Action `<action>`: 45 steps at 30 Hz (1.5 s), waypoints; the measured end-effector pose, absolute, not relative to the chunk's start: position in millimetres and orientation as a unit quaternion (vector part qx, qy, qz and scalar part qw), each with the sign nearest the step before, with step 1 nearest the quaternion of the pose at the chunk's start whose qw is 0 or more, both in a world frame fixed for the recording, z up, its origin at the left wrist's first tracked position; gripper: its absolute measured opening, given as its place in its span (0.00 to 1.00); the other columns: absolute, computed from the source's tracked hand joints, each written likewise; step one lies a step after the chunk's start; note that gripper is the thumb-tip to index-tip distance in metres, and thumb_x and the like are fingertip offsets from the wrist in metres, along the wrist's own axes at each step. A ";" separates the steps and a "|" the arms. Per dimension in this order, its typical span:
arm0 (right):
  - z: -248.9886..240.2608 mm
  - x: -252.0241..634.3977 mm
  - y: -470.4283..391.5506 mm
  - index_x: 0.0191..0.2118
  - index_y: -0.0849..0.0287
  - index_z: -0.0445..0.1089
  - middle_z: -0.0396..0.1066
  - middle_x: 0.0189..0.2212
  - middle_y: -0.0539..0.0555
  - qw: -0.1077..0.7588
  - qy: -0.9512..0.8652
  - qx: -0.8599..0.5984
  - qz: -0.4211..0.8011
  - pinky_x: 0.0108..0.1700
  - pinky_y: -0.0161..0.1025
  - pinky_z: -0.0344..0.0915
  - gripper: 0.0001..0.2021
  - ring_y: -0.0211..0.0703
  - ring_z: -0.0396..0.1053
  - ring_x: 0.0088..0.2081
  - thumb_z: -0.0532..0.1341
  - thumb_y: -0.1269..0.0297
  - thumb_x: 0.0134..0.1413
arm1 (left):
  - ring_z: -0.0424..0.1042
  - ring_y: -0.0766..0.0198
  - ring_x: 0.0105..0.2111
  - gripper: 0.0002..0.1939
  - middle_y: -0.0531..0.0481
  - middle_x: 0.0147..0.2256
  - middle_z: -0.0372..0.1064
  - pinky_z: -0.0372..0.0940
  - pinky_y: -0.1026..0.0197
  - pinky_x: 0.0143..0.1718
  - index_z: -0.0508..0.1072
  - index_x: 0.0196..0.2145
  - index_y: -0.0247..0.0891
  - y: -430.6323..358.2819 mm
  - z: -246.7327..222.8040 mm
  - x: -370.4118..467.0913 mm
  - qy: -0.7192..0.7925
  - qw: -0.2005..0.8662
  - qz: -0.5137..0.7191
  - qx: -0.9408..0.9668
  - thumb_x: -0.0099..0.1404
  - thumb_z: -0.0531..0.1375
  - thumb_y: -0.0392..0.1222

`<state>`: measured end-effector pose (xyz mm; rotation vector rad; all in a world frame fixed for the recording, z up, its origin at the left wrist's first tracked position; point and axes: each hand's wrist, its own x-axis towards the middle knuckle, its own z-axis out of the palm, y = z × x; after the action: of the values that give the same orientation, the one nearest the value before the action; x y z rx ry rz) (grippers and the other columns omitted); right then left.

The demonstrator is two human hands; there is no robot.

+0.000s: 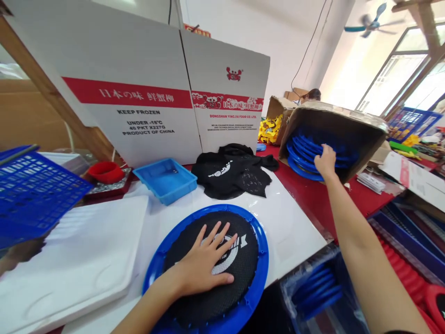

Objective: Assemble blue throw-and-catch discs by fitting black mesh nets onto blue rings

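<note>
Fingers (217, 236) of the left hand (205, 266) lie spread wide and flat on the black mesh (212, 297) stretched inside a blue ring (259, 278), pressing rather than holding anything. That ring sits near the table's front edge on a white board (295, 222), and the mesh looks fully seated across it, its white logo partly under the palm, so this piece reads as finished or close to it. Below the table edge at right, more blue rings (318, 290) stand in a bin; whether those carry mesh I cannot tell. Farther back, a heap of loose black mesh covers (232, 174) lies beside a small blue tray (165, 178), which suggests more pieces remain to be fitted. Beyond, the right hand (325, 162) reaches into a tipped carton (347, 125), its fingers curled over the edge of the bare rings (302, 153) stacked inside, touching the stack but not yet lifting one clear. White frozen-food boxes (139, 93) stand at the back.
</note>
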<state>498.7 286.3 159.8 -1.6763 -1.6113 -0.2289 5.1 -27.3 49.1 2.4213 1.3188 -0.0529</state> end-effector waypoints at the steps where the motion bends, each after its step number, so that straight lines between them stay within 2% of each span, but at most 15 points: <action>1: 169.1 511.0 293.8 0.74 0.70 0.56 0.59 0.71 0.76 0.355 -0.609 -0.702 -0.100 0.71 0.65 0.56 0.37 0.68 0.59 0.70 0.57 0.69 0.60 | 0.27 0.31 0.79 0.54 0.42 0.79 0.24 0.30 0.20 0.74 0.43 0.79 0.58 -27.3 50.2 5.4 0.471 0.194 -0.023 0.860 0.67 0.59 0.78; 3: 179.6 528.0 307.1 0.76 0.66 0.54 0.60 0.71 0.75 0.298 -0.578 -0.753 -0.099 0.69 0.67 0.59 0.39 0.71 0.61 0.69 0.58 0.66 0.61 | 0.27 0.32 0.79 0.54 0.43 0.79 0.24 0.29 0.20 0.74 0.42 0.79 0.59 -27.4 52.2 6.2 0.472 0.201 -0.032 0.858 0.67 0.59 0.79; 8: 168.5 538.0 322.5 0.73 0.61 0.63 0.70 0.62 0.77 0.212 -0.607 -0.762 -0.078 0.62 0.67 0.62 0.36 0.72 0.68 0.62 0.62 0.65 0.59 | 0.27 0.32 0.79 0.54 0.43 0.80 0.23 0.26 0.21 0.74 0.44 0.80 0.57 -28.5 53.8 9.3 0.480 0.213 -0.021 0.851 0.66 0.57 0.80; 12: 152.2 537.7 325.5 0.77 0.64 0.52 0.58 0.69 0.85 0.208 -0.610 -0.754 -0.127 0.61 0.68 0.58 0.39 0.76 0.59 0.67 0.61 0.62 0.64 | 0.27 0.33 0.79 0.55 0.45 0.80 0.25 0.23 0.23 0.75 0.47 0.79 0.57 -29.5 48.7 8.4 0.475 0.231 0.007 0.849 0.65 0.59 0.80; 15: 147.6 540.3 334.5 0.79 0.61 0.48 0.49 0.75 0.83 0.221 -0.618 -0.737 -0.159 0.65 0.69 0.52 0.40 0.75 0.50 0.72 0.61 0.60 0.66 | 0.28 0.33 0.79 0.54 0.47 0.80 0.26 0.22 0.24 0.75 0.48 0.79 0.59 -29.8 43.5 7.2 0.476 0.234 0.037 0.847 0.65 0.61 0.79; 17: 147.9 541.3 341.9 0.78 0.63 0.50 0.55 0.73 0.82 0.215 -0.631 -0.728 -0.160 0.66 0.68 0.50 0.38 0.72 0.49 0.73 0.61 0.61 0.67 | 0.28 0.33 0.80 0.54 0.48 0.80 0.26 0.21 0.24 0.75 0.48 0.79 0.59 -29.8 42.0 7.0 0.478 0.240 0.041 0.844 0.64 0.61 0.79; 21: 152.4 539.7 349.5 0.74 0.69 0.60 0.69 0.61 0.82 0.202 -0.630 -0.731 -0.167 0.65 0.63 0.50 0.34 0.69 0.61 0.65 0.62 0.63 0.66 | 0.28 0.34 0.80 0.55 0.49 0.80 0.28 0.21 0.25 0.75 0.49 0.79 0.60 -29.1 43.3 7.0 0.480 0.254 0.042 0.839 0.64 0.62 0.79; 25: 155.9 539.0 342.8 0.72 0.64 0.64 0.66 0.62 0.81 0.229 -0.617 -0.725 -0.204 0.60 0.61 0.53 0.30 0.67 0.61 0.61 0.60 0.65 0.66 | 0.31 0.33 0.80 0.54 0.49 0.80 0.30 0.24 0.23 0.75 0.50 0.78 0.62 -27.8 43.8 7.0 0.480 0.261 0.050 0.836 0.63 0.63 0.79; 30: 165.8 537.4 323.9 0.57 0.61 0.78 0.69 0.57 0.77 0.261 -0.637 -0.686 -0.233 0.57 0.59 0.57 0.18 0.65 0.62 0.58 0.57 0.67 0.69 | 0.29 0.32 0.79 0.55 0.46 0.80 0.27 0.23 0.23 0.75 0.50 0.79 0.59 -26.6 41.0 7.0 0.480 0.255 0.034 0.839 0.63 0.62 0.79; 33: 175.9 528.7 304.8 0.54 0.62 0.77 0.69 0.59 0.75 0.293 -0.649 -0.651 -0.261 0.62 0.57 0.57 0.14 0.62 0.63 0.61 0.59 0.64 0.70 | 0.29 0.32 0.79 0.55 0.44 0.79 0.26 0.23 0.23 0.74 0.49 0.79 0.57 -26.1 40.9 6.6 0.471 0.253 0.031 0.845 0.64 0.63 0.78; 36: 181.8 511.5 264.4 0.47 0.62 0.73 0.74 0.58 0.75 0.386 -0.667 -0.568 -0.289 0.67 0.56 0.59 0.10 0.61 0.67 0.64 0.62 0.61 0.68 | 0.28 0.31 0.79 0.54 0.41 0.79 0.27 0.23 0.22 0.74 0.50 0.79 0.55 -26.6 44.0 6.9 0.470 0.252 0.032 0.846 0.65 0.64 0.74; 38: 180.9 496.0 219.4 0.47 0.60 0.71 0.78 0.56 0.73 0.456 -0.690 -0.461 -0.322 0.69 0.58 0.59 0.08 0.59 0.71 0.66 0.59 0.61 0.71 | 0.27 0.32 0.79 0.54 0.40 0.79 0.27 0.22 0.23 0.74 0.50 0.79 0.53 -27.6 47.6 7.5 0.470 0.251 0.024 0.846 0.66 0.64 0.74; 40: 177.0 479.4 162.7 0.49 0.57 0.69 0.79 0.56 0.70 0.468 -0.724 -0.381 -0.334 0.72 0.61 0.59 0.05 0.57 0.72 0.67 0.59 0.64 0.72 | 0.25 0.33 0.79 0.54 0.41 0.79 0.26 0.22 0.24 0.74 0.49 0.79 0.52 -28.7 51.0 8.0 0.468 0.252 0.015 0.847 0.66 0.63 0.74; 43: 167.7 457.9 73.3 0.46 0.52 0.67 0.81 0.56 0.63 0.467 -0.766 -0.321 -0.304 0.68 0.64 0.67 0.10 0.59 0.77 0.63 0.65 0.70 0.63 | 0.24 0.34 0.79 0.55 0.41 0.79 0.24 0.20 0.25 0.74 0.48 0.79 0.51 -29.0 53.2 8.1 0.464 0.254 0.012 0.849 0.66 0.62 0.75; 45: 159.4 448.4 21.7 0.39 0.50 0.65 0.84 0.51 0.59 0.501 -0.754 -0.355 -0.235 0.62 0.65 0.74 0.11 0.62 0.82 0.56 0.68 0.68 0.58 | 0.24 0.33 0.79 0.56 0.40 0.79 0.25 0.20 0.25 0.73 0.49 0.79 0.50 -27.8 52.2 7.7 0.462 0.258 0.013 0.848 0.65 0.62 0.77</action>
<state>448.4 21.7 159.4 -0.8588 -1.8220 -0.5691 7.7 -27.8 52.2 2.3008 1.2541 0.0352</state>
